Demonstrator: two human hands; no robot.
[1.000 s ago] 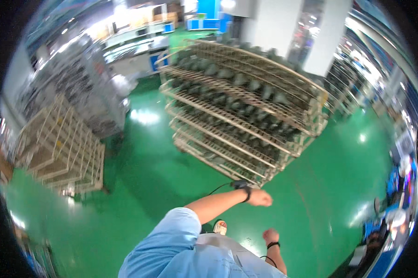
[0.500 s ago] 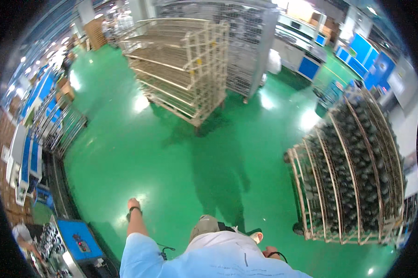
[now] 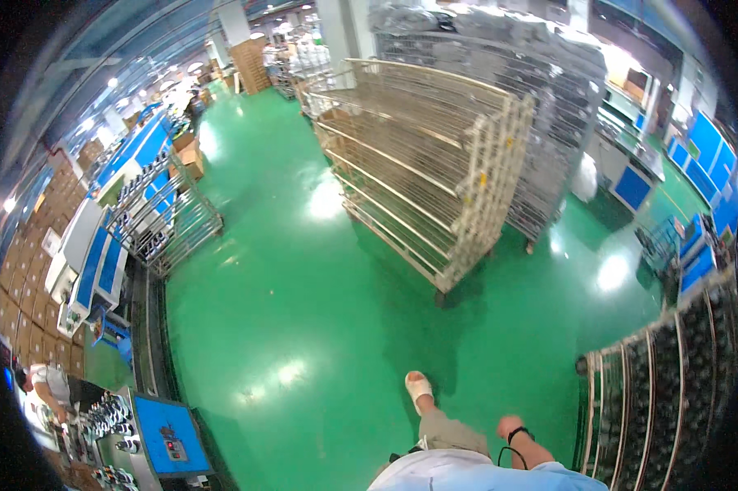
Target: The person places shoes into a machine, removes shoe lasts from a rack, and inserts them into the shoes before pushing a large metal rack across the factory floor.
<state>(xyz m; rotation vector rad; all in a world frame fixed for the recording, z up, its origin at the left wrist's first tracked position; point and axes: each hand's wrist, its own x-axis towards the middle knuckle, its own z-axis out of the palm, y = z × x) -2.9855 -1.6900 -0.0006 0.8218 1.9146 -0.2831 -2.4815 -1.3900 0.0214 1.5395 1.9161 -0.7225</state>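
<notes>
My right hand (image 3: 510, 426) swings low over the green floor (image 3: 320, 352), at the right of my body. Its fingers look curled in, and nothing shows in them. A black band (image 3: 520, 434) circles that wrist, and a thin dark cord loops beside it. Out of sight is my left hand. One foot in a light shoe (image 3: 418, 385) is stepping forward. Nearest to the right hand stands a wire rack cart (image 3: 623, 409), packed with dark rounded items.
A tall pale wire cart (image 3: 434, 237) with bare-looking shelves stands ahead. Behind it is a grey cage cart (image 3: 541, 123) full of wrapped goods. To the left are a metal rack (image 3: 181, 229), a blue-topped bench (image 3: 173, 434) and a person (image 3: 54, 389) working there.
My view has swung left and moved forward, so the carts sit further right. My left hand has left the picture. My right hand has come forward, and one foot has stepped out.
</notes>
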